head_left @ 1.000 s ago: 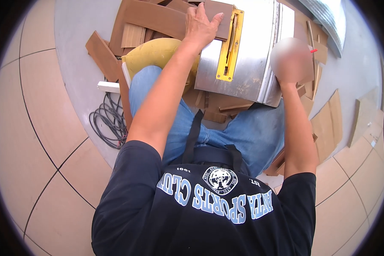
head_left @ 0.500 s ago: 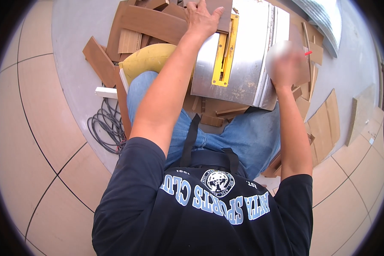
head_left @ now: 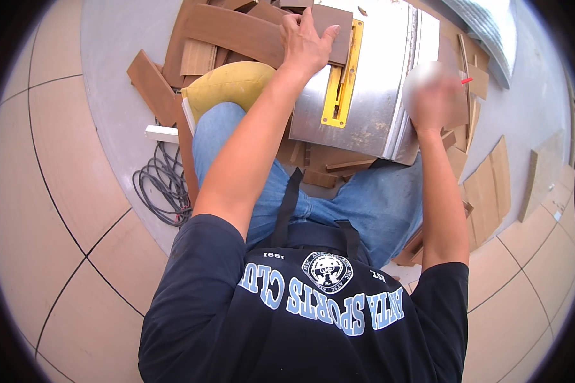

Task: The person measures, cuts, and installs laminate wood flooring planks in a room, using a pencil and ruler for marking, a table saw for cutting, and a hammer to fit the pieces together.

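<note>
Two hands are at the metal tabletop [head_left: 377, 70], one toward each side of it. Near its far left corner the left hand [head_left: 306, 45] lies palm down on a brown board [head_left: 342, 51], fingers loosely spread and thumb out toward the right; whether any fingertip hooks over an edge cannot be told. The board lies flat, its right edge at the far part of a yellow slotted plate [head_left: 335, 115] set into the metal. By the tabletop's right edge, past the rail [head_left: 399, 121], the right hand [head_left: 431, 102] is blurred, so how closed it is and what it has hold of cannot be told; a red tip [head_left: 466, 80] shows just beside it.

Good handling here, as a judgement, means even downward pressure through the palm so the board sits flush and cannot rock, with its edge square to the slot. The thumb points toward that slot and is better tucked in, well away from it. A long brown strip [head_left: 236, 30] and other offcuts crowd the tabletop's left edge; where strip and board meet is hidden under the hand, so a check that nothing snags there is wise.
</note>
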Motion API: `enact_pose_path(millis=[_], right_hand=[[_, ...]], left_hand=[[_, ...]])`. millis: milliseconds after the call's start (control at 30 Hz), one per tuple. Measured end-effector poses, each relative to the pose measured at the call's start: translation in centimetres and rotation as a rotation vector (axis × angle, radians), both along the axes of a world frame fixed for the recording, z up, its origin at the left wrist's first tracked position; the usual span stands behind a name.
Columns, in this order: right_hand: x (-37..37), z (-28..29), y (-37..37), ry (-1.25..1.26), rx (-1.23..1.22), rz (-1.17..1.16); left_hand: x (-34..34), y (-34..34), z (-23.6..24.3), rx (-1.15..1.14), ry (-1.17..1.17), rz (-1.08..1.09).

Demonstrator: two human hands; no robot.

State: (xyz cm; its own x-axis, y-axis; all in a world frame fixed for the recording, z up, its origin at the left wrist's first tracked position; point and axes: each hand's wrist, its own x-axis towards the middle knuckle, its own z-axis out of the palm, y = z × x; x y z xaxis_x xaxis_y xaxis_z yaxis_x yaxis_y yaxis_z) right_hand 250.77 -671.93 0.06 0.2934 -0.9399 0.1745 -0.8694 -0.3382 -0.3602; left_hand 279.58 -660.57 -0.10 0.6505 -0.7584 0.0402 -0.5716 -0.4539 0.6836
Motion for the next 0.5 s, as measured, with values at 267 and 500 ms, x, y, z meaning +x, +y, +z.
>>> enact_pose_path(millis=[267, 500], right_hand=[[-0.1, 0.4, 0.1, -0.026, 0.04, 0.009], [0.2, 1.3, 0.5, -0.034, 0.132, -0.032]], left_hand=[[-2.4, 3.9, -1.2, -0.158, 0.024, -0.011], [-4.4, 7.4, -1.1, -0.168, 0.039, -0.025]])
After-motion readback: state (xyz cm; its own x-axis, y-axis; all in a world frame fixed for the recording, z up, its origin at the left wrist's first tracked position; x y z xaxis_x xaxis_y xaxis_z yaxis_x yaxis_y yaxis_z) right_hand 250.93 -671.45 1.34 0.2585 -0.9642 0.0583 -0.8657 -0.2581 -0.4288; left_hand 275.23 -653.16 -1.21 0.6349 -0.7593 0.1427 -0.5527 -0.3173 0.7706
